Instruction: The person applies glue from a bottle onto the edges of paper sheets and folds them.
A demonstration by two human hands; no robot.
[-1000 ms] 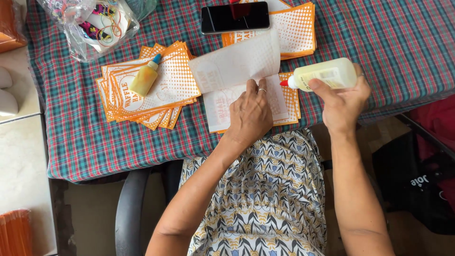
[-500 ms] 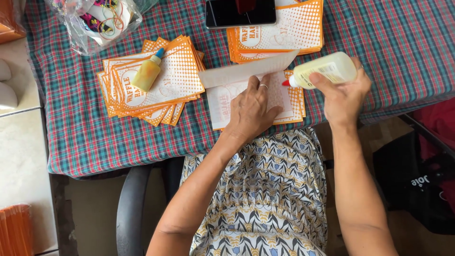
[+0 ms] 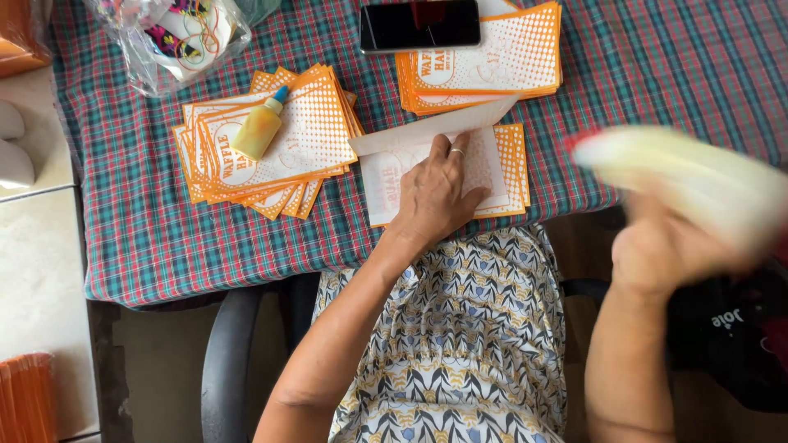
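Head view: left hand (image 3: 435, 193) flat, open on white paper bag (image 3: 394, 168); right hand (image 3: 665, 250), blurred, gripping pale glue bottle (image 3: 681, 176).

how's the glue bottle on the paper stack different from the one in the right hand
The small glue bottle lies still and sharp on the orange stack; the large bottle is held by the right hand, blurred. The small one is yellower, blue-capped; the large one paler.

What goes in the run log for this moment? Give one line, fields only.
left hand: flat on paper bag | right hand: holds glue bottle, blurred, off table | second glue bottle: on left stack
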